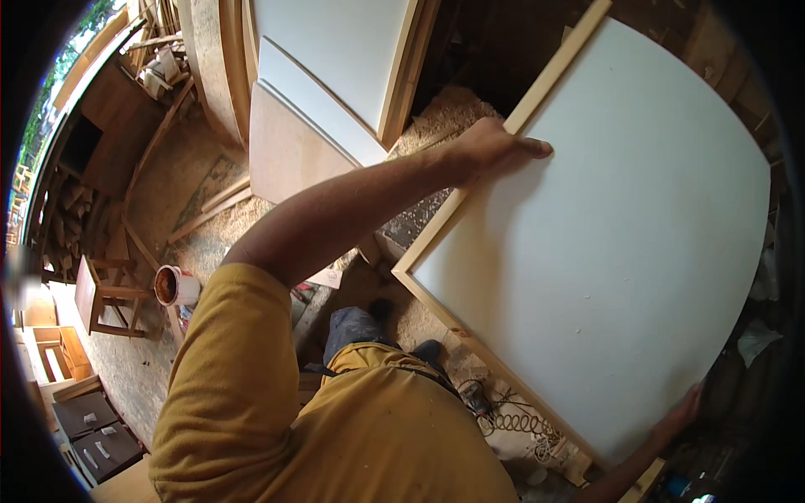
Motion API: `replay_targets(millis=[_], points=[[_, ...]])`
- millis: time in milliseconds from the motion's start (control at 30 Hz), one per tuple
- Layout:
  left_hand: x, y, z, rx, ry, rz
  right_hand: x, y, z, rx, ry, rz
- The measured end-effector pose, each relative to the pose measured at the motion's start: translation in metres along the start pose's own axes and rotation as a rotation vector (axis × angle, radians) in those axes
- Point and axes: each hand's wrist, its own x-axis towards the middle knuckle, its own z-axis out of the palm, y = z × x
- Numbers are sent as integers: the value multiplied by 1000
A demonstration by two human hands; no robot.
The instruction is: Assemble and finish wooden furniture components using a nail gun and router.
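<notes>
A large white panel (620, 251) with a pale wooden frame (478, 331) is held tilted across the right side. My left hand (499, 152) grips the frame along its upper left side, the thumb lying on the white face and the fingers hidden behind. At the lower right, my right hand (677, 419) holds the panel's far right edge, partly out of sight. A few small specks mark the panel's surface near its lower middle.
More white boards (323, 75) lean behind my left arm, above sawdust (449, 113). A bucket (176, 286) and a wooden stool (113, 293) stand to the left. A coiled hose (524, 423) lies below the panel near my feet. Timber scraps (80, 205) pile at the far left.
</notes>
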Motion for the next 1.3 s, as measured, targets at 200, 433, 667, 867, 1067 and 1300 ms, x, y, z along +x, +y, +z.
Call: replay_targets(millis=[200,433,667,867,1067,1300], points=[[-68,-85,30,-145,170,-9,116,-80,20,-271,-104,-370],[-151,-257,120,-284,340,-157,196,-159,156,-227,-390,-738],[-217,-330,148,-716,222,-372,88,-259,378,5,-696,-1242],[-225,-353,149,-969,161,-689,14,-222,525,-32,-873,-1072],[-235,-413,177,-1387,264,-637,-60,-156,634,-198,-990,-1023],[-224,-426,204,-1435,359,-657,-107,-95,713,-208,-1191,-1059]])
